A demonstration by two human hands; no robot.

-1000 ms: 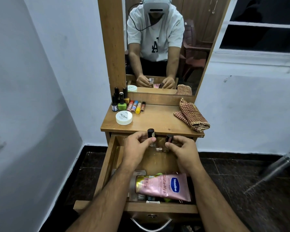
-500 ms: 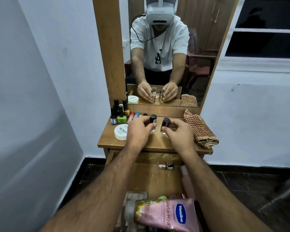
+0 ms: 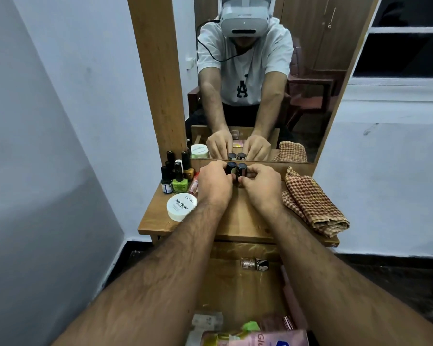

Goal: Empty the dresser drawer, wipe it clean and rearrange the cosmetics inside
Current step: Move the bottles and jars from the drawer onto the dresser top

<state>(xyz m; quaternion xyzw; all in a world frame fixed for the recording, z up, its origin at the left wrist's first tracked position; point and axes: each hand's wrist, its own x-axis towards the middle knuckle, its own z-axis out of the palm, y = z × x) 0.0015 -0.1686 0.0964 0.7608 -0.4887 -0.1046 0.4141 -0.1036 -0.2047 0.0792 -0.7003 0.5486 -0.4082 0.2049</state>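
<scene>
Reaching far over the open drawer (image 3: 238, 293), both hands have gone up and back since a moment ago, from down inside the drawer to the very back of the bench (image 3: 250, 221), close to the mirror (image 3: 260, 71). The left hand (image 3: 214, 182) has its fingers curled tight round a small bottle with a dark cap (image 3: 231, 168), and the right hand (image 3: 260, 186) pinches another bottle just like it (image 3: 242, 169). The two bottles stand side by side, touching or nearly so, and it looks like they are being set down there. That means two more things are out of the drawer. On the left of the bench stand more little bottles (image 3: 176, 176) and a round white tub (image 3: 182, 206). A folded checked cloth (image 3: 313, 203) lies on the right, not used yet. The drawer is not empty: one small bottle (image 3: 254, 263) lies on its side near the back, and a pink tube (image 3: 260, 338) and some other bits sit at the front. So the emptying goes on, and the wiping has to wait.
</scene>
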